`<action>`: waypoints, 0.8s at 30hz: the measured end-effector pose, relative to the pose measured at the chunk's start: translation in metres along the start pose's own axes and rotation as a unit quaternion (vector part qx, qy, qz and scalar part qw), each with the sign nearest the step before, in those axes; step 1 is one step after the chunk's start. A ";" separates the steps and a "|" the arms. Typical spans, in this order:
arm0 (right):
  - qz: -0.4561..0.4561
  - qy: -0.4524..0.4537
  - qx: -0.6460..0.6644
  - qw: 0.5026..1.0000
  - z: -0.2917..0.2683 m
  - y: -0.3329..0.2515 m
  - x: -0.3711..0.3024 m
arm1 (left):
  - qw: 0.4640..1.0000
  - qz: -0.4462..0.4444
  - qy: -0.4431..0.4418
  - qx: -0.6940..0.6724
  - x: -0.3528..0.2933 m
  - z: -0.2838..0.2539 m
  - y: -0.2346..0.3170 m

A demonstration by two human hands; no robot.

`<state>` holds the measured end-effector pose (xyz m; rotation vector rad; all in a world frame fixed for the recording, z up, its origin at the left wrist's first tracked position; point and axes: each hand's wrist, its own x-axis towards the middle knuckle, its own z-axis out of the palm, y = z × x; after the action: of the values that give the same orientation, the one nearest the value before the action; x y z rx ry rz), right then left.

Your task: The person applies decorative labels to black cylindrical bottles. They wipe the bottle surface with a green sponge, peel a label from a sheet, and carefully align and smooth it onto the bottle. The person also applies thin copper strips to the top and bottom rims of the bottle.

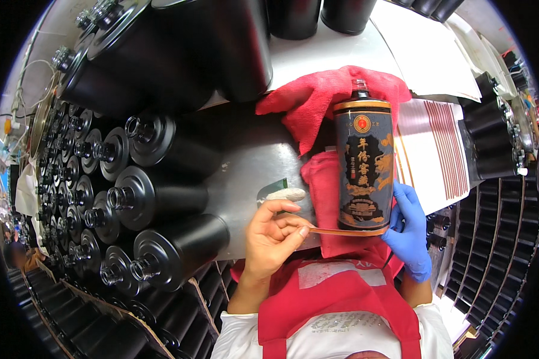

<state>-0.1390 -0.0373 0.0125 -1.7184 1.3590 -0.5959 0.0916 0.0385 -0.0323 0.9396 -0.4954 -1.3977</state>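
Note:
A black decorated bottle [365,164] with gold pictures and a clear glass neck lies on red cloth [317,99], its neck pointing away from me. My left hand [275,236], bare, pinches the end of a thin copper-coloured strip [341,231] between thumb and fingers. That strip stretches along the bottle's base toward my right hand [408,233], which wears a blue glove. The gloved fingers grip the bottle's lower right side, with the thumb by the strip's far end. Part of their grasp is hidden behind the bottle.
Black bottles [167,197] lie stacked on the left, necks outward. Larger black bottles [221,48] stand at the back. A white sheet with brown strips [440,149] lies right of the decorated bottle. A whitish wad [286,194] rests on the metal tabletop [245,155]. Racks of black bottles [491,239] fill the right.

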 end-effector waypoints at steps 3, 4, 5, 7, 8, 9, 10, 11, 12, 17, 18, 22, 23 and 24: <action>0.053 -0.023 0.056 0.997 -0.004 0.005 0.000 | 1.000 -0.014 -0.016 -0.004 0.000 0.004 -0.006; 0.048 -0.032 0.067 0.996 -0.005 0.010 0.000 | 1.000 -0.014 -0.024 -0.003 0.001 0.003 -0.010; 0.044 -0.041 0.079 0.995 -0.006 0.016 0.001 | 0.999 -0.014 -0.031 -0.001 0.002 0.002 -0.014; 0.047 -0.054 0.108 0.992 -0.007 0.018 0.003 | 0.999 -0.019 -0.031 0.011 0.003 0.005 -0.017; 0.055 -0.058 0.125 0.989 -0.007 0.018 0.004 | 0.999 -0.021 -0.030 0.018 0.004 0.006 -0.019; 0.063 -0.062 0.142 0.986 -0.008 0.018 0.005 | 0.999 -0.023 -0.030 0.021 0.005 0.009 -0.019; 0.056 -0.074 0.163 0.982 -0.008 0.019 0.007 | 0.999 -0.025 -0.030 0.024 0.005 0.012 -0.018; 0.047 -0.086 0.185 0.978 -0.009 0.020 0.008 | 0.999 -0.027 -0.029 0.027 0.006 0.014 -0.018; 0.039 -0.098 0.206 0.973 -0.009 0.021 0.010 | 0.999 -0.028 -0.028 0.036 0.006 0.015 -0.019; 0.062 -0.138 0.251 0.956 -0.013 0.026 0.014 | 0.996 -0.001 -0.008 0.088 0.010 0.026 -0.022; 0.063 -0.144 0.247 0.956 -0.015 0.028 0.014 | 0.993 -0.005 -0.005 0.122 0.010 0.027 -0.023; 0.059 -0.151 0.247 0.955 -0.017 0.034 0.014 | 0.961 0.006 0.018 0.277 0.006 0.021 -0.023; 0.062 -0.153 0.258 0.952 -0.017 0.035 0.015 | 0.947 0.013 0.024 0.320 0.006 0.019 -0.023; 0.066 -0.154 0.268 0.949 -0.018 0.036 0.015 | 0.924 0.037 0.016 0.380 0.004 0.017 -0.020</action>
<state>-0.1681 -0.0590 -0.0104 -1.2085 0.9667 -0.5329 0.0668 0.0315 -0.0394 1.5383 -1.0799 -1.1152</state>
